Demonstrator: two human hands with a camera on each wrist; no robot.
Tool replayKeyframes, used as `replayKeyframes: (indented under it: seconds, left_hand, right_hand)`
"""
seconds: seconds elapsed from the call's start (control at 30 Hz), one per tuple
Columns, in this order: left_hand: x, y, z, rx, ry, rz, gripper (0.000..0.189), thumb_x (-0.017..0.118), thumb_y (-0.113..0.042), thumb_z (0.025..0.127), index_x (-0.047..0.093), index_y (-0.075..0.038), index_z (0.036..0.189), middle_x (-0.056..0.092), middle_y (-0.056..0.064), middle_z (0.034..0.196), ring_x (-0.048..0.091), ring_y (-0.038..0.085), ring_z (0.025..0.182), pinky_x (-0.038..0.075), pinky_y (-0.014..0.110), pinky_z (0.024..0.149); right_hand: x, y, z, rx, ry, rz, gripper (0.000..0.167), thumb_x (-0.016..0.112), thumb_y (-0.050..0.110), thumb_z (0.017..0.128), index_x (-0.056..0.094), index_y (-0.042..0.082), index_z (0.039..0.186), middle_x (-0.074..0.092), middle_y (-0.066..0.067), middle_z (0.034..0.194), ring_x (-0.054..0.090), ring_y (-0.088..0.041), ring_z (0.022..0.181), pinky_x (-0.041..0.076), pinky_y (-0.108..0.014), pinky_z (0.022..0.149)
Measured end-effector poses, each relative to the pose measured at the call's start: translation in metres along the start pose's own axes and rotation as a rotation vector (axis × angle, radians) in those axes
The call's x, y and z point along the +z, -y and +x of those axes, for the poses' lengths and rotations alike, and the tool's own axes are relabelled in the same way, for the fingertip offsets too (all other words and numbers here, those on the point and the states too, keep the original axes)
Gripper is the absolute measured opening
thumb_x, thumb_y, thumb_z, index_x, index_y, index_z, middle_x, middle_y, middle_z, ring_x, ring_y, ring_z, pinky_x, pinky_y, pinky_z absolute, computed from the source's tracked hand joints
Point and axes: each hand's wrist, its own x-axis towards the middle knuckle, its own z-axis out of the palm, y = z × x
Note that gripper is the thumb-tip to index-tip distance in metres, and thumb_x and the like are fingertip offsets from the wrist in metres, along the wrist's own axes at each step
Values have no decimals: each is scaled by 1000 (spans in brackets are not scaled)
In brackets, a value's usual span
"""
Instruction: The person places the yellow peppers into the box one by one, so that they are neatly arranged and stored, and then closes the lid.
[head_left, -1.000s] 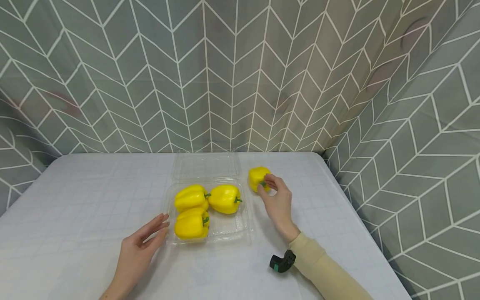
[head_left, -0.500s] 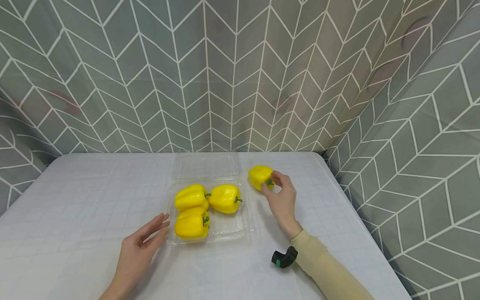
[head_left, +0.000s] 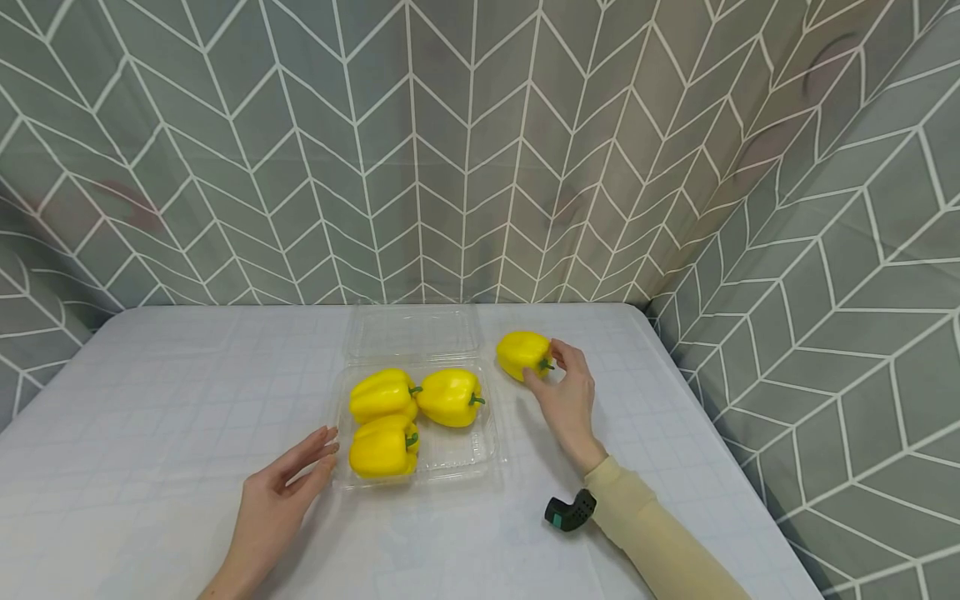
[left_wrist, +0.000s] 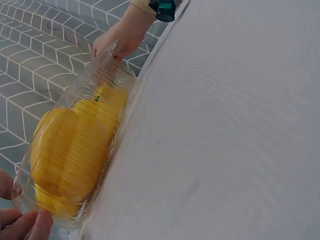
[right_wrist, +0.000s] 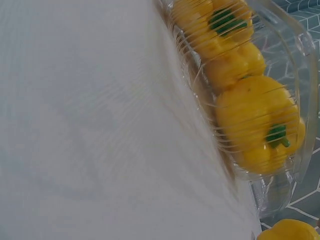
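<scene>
Three yellow bell peppers [head_left: 450, 398] with green stems lie in a clear plastic clamshell container [head_left: 450, 454], whose lid is folded back. To the right of the container, my right hand [head_left: 566, 408] grips one more yellow bell pepper [head_left: 521, 353] by its stem end, thumb on the near side and fingers on the far side. That pepper shows only partly in the right wrist view [right_wrist: 290, 231]. My left hand [head_left: 277, 496] has its fingertips at the container's left edge, fingers mostly straight. The left wrist view shows its fingers [left_wrist: 40, 227] touching the container's corner.
The open lid [head_left: 412, 333] lies flat behind the container, near the back edge of the white-covered table [head_left: 187, 375]. A patterned grey curtain [head_left: 450, 150] stands behind and at the sides. A black device [head_left: 570, 510] sits at the right wrist.
My right hand has moved slightly to the right, and the pepper by it has turned, its stem now pointing right. The left hand and the container stay put.
</scene>
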Motion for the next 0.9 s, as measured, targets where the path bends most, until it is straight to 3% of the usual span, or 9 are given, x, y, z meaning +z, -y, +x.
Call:
replayKeyframes:
  seconds: [0.27,0.9]
  left_hand:
    - [0,-1,0,-16,1,8,45,68,-16,97,58,-4,139,65,12,133,64,-7,107,55,12,85]
    - [0,-2,-1,-19,7,-3,45,68,-15,97,58,-5,139,65,11,133,65,-5,107,55,12,85]
  right_hand:
    - [2,-3,1,3,4,-45,67,87,19,78,56,-1,134,59,-19,132,56,-40,119,48,-49,103]
    - [10,-21,2,-52,35,-46,71,85,21,82,51,0,140,50,-17,144,51,-36,131,44,-48,111]
